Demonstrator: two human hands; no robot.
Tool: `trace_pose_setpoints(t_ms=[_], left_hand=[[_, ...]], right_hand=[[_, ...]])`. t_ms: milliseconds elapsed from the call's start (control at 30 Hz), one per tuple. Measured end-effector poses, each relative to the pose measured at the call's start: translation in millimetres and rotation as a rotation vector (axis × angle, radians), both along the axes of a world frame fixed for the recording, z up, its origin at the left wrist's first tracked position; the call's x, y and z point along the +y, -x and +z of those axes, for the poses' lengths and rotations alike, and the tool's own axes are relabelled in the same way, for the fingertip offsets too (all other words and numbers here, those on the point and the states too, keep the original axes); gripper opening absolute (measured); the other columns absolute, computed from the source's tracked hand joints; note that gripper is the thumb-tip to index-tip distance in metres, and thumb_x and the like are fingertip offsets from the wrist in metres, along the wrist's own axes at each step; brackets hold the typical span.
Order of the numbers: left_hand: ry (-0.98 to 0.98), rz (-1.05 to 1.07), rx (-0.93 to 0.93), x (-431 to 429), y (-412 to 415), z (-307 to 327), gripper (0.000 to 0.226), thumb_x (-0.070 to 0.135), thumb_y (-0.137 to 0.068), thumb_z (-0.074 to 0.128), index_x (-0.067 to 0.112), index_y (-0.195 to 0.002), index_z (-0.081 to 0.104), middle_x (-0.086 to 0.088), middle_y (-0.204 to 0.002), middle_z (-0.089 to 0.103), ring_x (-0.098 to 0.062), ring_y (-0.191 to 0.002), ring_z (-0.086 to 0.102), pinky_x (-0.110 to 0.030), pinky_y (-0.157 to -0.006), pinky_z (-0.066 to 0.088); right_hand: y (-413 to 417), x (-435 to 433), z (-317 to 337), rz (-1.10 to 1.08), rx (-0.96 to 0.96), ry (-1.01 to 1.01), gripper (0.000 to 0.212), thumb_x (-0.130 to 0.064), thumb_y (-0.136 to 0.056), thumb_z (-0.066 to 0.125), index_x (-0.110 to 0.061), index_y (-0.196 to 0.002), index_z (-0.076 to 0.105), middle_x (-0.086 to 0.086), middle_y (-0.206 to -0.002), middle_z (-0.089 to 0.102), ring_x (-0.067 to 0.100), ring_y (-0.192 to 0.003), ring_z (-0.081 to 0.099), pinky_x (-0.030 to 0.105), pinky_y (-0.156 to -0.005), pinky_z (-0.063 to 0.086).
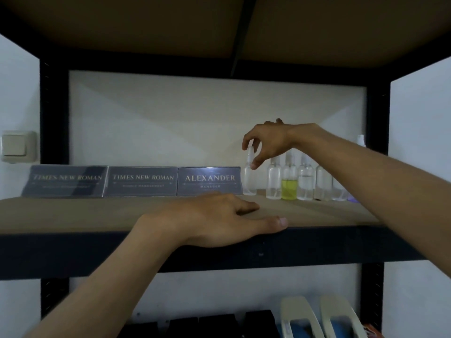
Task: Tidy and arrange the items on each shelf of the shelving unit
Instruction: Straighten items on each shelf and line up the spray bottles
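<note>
Three dark nameplates (141, 181) stand in a row at the back left of the wooden shelf (73, 213). To their right stands a line of small clear spray bottles (305, 179), one holding yellow-green liquid (289, 189). My right hand (266, 140) pinches the cap of the leftmost clear bottle (249, 181), which stands upright next to the "ALEXANDER" plate (209, 181). My left hand (219, 218) lies flat, palm down, on the shelf's front edge and holds nothing.
Black metal uprights (53, 113) frame the shelf, with another board overhead. A wall switch (17, 146) sits at the left. On the lower shelf are black boxes (214, 325) and two cream-coloured handled items (319, 318).
</note>
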State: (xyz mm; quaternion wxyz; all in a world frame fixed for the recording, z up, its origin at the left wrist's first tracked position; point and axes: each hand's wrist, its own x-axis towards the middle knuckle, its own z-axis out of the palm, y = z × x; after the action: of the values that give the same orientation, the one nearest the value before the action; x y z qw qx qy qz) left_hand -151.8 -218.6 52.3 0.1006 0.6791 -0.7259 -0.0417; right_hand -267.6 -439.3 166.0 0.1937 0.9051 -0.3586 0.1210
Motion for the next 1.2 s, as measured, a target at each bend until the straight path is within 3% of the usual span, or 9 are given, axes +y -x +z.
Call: trace_pose_setpoints(t_ms=[100,167,333,467,633,800,967,1067,1200], left_hand=[[0.012,0.004,-0.003,-1.4,-0.3,-0.6,0.093,0.096,-0.065,0.029,0.053,-0.148,0.032,0.016,-0.162,0.023,-0.014,-0.148,0.022,-0.040,-0.117,0.019],[0.017,0.007,-0.020,-2.7,-0.8,-0.8,0.096,0.097,-0.063,0.027,0.052,-0.148,0.033,0.017,-0.161,0.024,-0.014,-0.148,0.022,-0.039,-0.117,0.019],[0.002,-0.008,-0.065,-6.6,0.1,3.9,0.098,0.099,-0.064,0.026,0.050,-0.148,0.034,0.016,-0.160,0.027,-0.014,-0.147,0.027,-0.041,-0.118,0.021],[0.014,-0.024,-0.105,-11.4,7.1,12.6,0.095,0.097,-0.064,0.028,0.050,-0.145,0.041,0.013,-0.158,0.033,-0.016,-0.143,0.032,-0.042,-0.116,0.027],[0.043,-0.103,-0.031,-18.4,10.4,4.6,0.091,0.093,-0.069,0.031,0.044,-0.145,0.046,0.014,-0.153,0.041,-0.013,-0.136,0.041,-0.036,-0.109,0.034],[0.063,-0.107,-0.014,-19.0,8.0,2.9,0.092,0.094,-0.068,0.031,0.044,-0.144,0.047,0.015,-0.151,0.043,-0.011,-0.134,0.043,-0.037,-0.110,0.035],[0.051,-0.110,-0.005,-20.2,7.0,3.2,0.094,0.095,-0.067,0.032,0.043,-0.144,0.047,0.016,-0.152,0.042,-0.011,-0.135,0.042,-0.036,-0.110,0.034],[0.050,-0.108,-0.004,-21.0,7.7,3.6,0.093,0.094,-0.067,0.032,0.043,-0.144,0.047,0.016,-0.152,0.043,-0.010,-0.134,0.043,-0.034,-0.109,0.034],[0.046,-0.096,0.004,-20.2,8.6,3.7,0.094,0.094,-0.067,0.033,0.043,-0.145,0.046,0.016,-0.153,0.041,-0.011,-0.137,0.041,-0.035,-0.109,0.032]], right_hand=[[19.2,13.2,10.6,0.034,-0.100,-0.078,0.074,-0.064,-0.069,0.079,-0.040,-0.134,0.052,-0.010,-0.121,0.064,0.013,-0.114,0.058,0.036,-0.103,0.041],[38.2,19.5,16.3,0.018,-0.095,-0.096,0.074,-0.066,-0.068,0.078,-0.041,-0.133,0.053,-0.010,-0.122,0.063,0.013,-0.115,0.058,0.032,-0.098,0.041],[65.8,17.6,8.9,-0.115,-0.013,-0.066,0.076,-0.072,-0.062,0.078,-0.038,-0.128,0.058,-0.014,-0.117,0.063,0.011,-0.113,0.058,0.034,-0.101,0.042],[61.8,4.7,-7.2,-0.003,-0.109,0.004,0.065,-0.069,-0.061,0.080,-0.034,-0.114,0.067,-0.022,-0.097,0.070,0.006,-0.104,0.062,0.046,-0.106,0.040],[57.1,3.5,-7.6,-0.031,-0.109,0.000,0.088,-0.080,-0.056,0.074,-0.039,-0.131,0.054,-0.024,-0.102,0.067,0.009,-0.109,0.056,0.048,-0.110,0.028],[54.4,0.2,-6.9,0.004,-0.134,-0.007,0.057,-0.062,-0.066,0.082,-0.037,-0.114,0.063,-0.025,-0.089,0.073,0.002,-0.102,0.060,0.050,-0.110,0.030],[54.8,-5.0,-7.5,0.007,-0.181,-0.026,0.054,-0.059,-0.065,0.084,-0.034,-0.109,0.066,-0.026,-0.082,0.073,-0.011,-0.090,0.056,0.050,-0.109,0.032],[49.9,-7.4,-9.8,0.010,-0.212,0.009,0.055,-0.061,-0.063,0.084,-0.033,-0.107,0.067,-0.024,-0.080,0.073,-0.001,-0.093,0.059,0.052,-0.110,0.030],[40.3,-10.7,-15.7,0.002,-0.237,0.084,0.053,-0.064,-0.062,0.083,-0.032,-0.101,0.067,-0.021,-0.080,0.073,0.012,-0.110,0.057,0.057,-0.112,0.020]])
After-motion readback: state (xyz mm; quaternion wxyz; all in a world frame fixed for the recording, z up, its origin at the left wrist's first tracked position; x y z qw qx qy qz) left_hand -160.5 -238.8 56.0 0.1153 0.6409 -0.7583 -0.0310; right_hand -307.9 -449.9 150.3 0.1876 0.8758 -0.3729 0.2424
